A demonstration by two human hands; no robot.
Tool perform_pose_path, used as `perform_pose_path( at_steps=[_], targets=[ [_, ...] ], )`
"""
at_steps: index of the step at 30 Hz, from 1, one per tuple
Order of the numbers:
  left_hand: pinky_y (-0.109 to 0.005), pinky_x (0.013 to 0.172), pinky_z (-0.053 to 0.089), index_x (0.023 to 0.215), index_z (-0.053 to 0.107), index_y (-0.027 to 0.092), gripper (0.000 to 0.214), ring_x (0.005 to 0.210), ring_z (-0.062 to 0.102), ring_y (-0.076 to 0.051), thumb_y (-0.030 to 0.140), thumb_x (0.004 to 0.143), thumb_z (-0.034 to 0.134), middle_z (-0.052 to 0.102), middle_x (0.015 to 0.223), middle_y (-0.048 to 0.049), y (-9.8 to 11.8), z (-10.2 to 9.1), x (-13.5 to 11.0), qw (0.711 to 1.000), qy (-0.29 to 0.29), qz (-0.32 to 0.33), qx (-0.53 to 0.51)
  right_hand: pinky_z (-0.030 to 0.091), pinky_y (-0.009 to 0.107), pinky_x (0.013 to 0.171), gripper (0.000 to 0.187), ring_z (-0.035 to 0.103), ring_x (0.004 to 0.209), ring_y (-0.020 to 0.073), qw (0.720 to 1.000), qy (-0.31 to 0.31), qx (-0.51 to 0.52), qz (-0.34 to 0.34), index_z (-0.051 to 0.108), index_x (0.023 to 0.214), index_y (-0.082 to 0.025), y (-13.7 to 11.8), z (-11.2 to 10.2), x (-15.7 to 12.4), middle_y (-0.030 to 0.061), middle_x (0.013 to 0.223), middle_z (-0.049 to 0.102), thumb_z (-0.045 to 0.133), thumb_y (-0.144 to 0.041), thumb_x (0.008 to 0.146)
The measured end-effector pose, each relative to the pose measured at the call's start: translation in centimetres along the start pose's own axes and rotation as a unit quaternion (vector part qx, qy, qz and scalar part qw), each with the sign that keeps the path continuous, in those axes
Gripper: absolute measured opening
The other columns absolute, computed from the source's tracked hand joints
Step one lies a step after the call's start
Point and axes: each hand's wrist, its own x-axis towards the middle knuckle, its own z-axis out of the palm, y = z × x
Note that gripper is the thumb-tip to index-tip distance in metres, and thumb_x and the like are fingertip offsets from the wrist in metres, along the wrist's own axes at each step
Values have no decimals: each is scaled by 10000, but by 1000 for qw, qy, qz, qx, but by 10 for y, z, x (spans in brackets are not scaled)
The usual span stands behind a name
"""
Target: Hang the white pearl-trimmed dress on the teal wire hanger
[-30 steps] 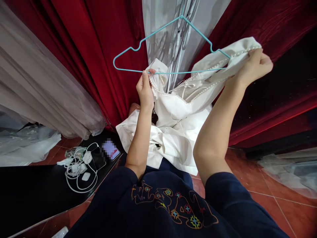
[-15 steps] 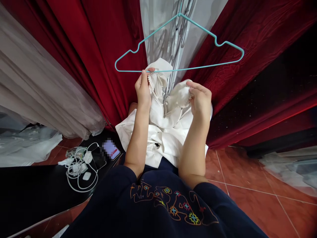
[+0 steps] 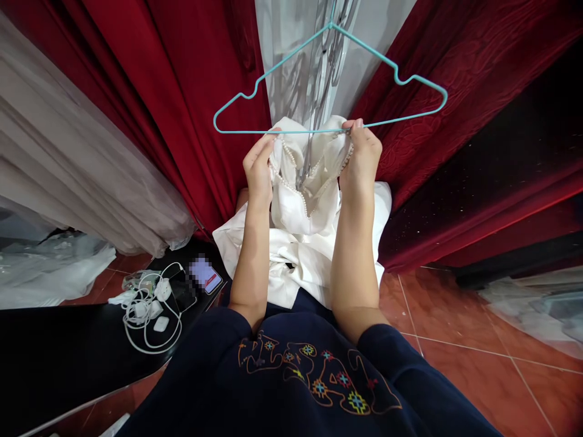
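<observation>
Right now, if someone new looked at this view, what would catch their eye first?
The pale blue hanger, at top centre against red curtains, stands out first. At its lower bar, a white garment with a beaded edge is held between the left hand and the right hand. At lower left, a tangle of white cables lies on a black surface beside a lit phone.

The person wears a dark navy shirt [image 3: 214, 382] with short sleeves [image 3: 387, 349]; across its front runs curvy orange-outlined lettering [image 3: 346, 416], dotted with small stepped motifs [image 3: 356, 402] in yellow, turquoise, red and orange.
</observation>
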Motion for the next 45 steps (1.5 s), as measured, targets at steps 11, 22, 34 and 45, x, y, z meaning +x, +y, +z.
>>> perform_pose_path(
  at_steps=[11,22,34,45],
  targets=[
    [-272,1245,486,1430,578,227,471,1426,566,-141,-73,1083,474,606,1530,54,73,-60,76,960,243,87,110,541,372,881,618,624,816,164,998,6,-46,-50,755,857,-245,-4,-9,-1,15,861,687,691,-856,789],
    [-314,1147,558,1049,723,195,276,1237,696,-209,-36,899,706,768,1176,-27,85,7,119,923,-17,141,357,519,293,745,646,621,803,148,997,46,-60,-25,716,861,-215,0,5,-9,-4,764,582,628,-855,840],
    [-303,1119,532,1063,738,209,325,1160,713,-202,-39,872,652,743,1193,-29,45,-11,85,966,-9,104,237,493,273,743,621,577,754,115,996,41,-48,-55,740,821,-211,3,2,-7,-4,793,618,660,-827,845],
    [-198,693,551,952,703,171,173,677,705,-116,95,1025,564,744,852,-33,-6,14,-10,992,16,-81,93,502,281,719,622,565,714,120,999,29,-31,-23,732,828,-230,9,-1,-4,-8,756,601,673,-849,816]
  ],
)
